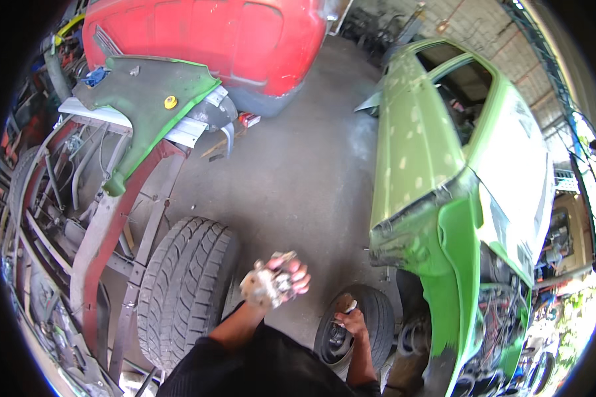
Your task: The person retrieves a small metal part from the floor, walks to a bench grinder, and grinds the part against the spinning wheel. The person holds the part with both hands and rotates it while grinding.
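My left hand (300,276) is raised in front of my body, its fingers curled round a blotchy white-and-tan piece (261,286). Motion blur keeps me from making out what kind of thing it is. Lower and to the right, my right hand (353,321) is closed on a small tool with a flat brown blade (344,303) and a whitish edge, which looks like a putty spreader. Behind that hand, a wheel with a black tyre (380,317) lies on the floor, apart from it as far as I can tell.
On the right stands a green car body (410,145) with pale patches on its side. A large tyre (185,291) and a bare vehicle frame (93,258) fill the left. A green fender (146,92) carrying a yellow roll (171,102) rests on it. Behind is a red vehicle panel (212,40).
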Action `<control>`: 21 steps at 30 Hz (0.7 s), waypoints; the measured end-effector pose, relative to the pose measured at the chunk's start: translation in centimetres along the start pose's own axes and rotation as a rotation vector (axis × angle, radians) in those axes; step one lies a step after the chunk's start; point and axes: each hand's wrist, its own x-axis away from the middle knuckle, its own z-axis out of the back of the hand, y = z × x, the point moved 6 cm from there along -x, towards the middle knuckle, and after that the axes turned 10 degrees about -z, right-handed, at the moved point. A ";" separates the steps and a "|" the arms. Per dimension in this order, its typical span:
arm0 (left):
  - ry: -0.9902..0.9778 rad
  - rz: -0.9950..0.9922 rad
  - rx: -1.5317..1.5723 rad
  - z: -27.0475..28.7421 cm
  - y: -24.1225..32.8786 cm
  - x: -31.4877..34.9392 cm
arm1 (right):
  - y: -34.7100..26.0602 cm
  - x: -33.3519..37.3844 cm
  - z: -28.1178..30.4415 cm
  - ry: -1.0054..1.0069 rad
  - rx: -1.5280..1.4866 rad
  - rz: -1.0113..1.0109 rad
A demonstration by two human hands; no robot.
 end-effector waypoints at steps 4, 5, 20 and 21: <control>-0.064 0.089 -0.086 1.1 3.3 -16.0 | -1.4 -8.8 2.6 -0.166 -0.295 -0.205; 0.014 0.109 -0.134 2.5 4.6 -19.5 | -3.3 -10.8 3.8 -0.121 -0.304 -0.173; 0.561 0.066 -0.166 31.4 25.7 -62.5 | -64.2 -55.0 31.4 -0.717 -0.882 0.371; 0.585 -0.018 -0.189 33.6 28.2 -63.8 | -68.5 -57.4 34.1 -0.774 -0.943 0.419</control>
